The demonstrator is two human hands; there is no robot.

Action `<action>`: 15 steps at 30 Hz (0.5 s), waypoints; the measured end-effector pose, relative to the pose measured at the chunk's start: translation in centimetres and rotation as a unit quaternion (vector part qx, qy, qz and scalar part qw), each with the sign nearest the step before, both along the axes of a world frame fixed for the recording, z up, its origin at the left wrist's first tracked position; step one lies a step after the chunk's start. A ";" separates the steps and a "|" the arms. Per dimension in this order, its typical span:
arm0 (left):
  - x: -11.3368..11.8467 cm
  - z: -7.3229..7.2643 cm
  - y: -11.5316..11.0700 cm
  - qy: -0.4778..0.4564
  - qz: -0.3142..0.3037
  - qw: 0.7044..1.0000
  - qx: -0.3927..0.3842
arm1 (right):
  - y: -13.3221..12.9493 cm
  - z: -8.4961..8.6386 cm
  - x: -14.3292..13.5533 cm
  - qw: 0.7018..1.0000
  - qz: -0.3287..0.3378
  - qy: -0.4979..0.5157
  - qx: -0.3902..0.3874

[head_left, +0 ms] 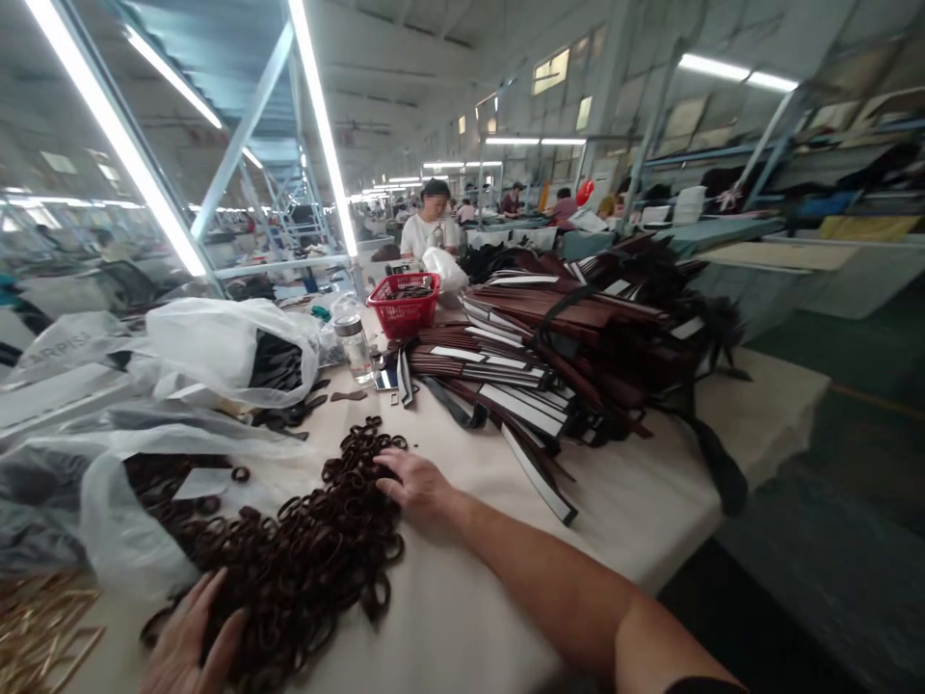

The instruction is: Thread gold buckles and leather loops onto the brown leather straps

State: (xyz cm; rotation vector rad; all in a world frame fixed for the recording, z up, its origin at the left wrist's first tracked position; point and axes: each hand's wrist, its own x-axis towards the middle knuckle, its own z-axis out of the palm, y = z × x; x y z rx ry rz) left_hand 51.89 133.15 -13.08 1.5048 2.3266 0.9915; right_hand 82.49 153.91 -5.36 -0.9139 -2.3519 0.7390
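A heap of small dark brown loops [310, 540] spreads over the pale table in front of me. Part of it lies in the mouth of a clear plastic bag [116, 520] on the left. My right hand [413, 482] touches the heap's right edge near its far end, fingers stretched out and apart. At the near left edge of the heap is my left hand [192, 641], thumb and fingers spread against the loops. Neither hand shows a loop gripped in it.
Bundled brown and white strips [520, 366] cover the table's right side. Beyond the heap stand a glass jar [353, 347] and a red basket [405, 306]. Gold metal frames [43, 631] lie at lower left; another plastic bag [231, 347] holds dark pieces. A person [430, 226] is across the table.
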 end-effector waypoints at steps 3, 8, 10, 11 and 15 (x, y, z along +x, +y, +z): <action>3.7 1.7 3.6 -0.006 -0.031 0.999 0.007 | -1.0 0.2 -0.1 0.999 0.035 0.001 0.013; 6.7 3.6 7.7 -0.007 -0.020 0.999 0.033 | -0.8 2.0 1.0 0.998 0.007 0.002 0.069; 6.6 3.6 7.9 -0.011 -0.014 0.999 0.034 | 0.7 4.0 2.6 0.991 -0.048 -0.010 0.127; 6.5 3.6 7.8 -0.016 -0.012 0.999 0.033 | 1.9 5.3 3.7 0.984 -0.084 -0.018 0.157; 6.0 3.6 7.4 -0.035 -0.007 0.999 0.038 | 8.3 10.0 8.6 0.965 -0.196 -0.030 0.174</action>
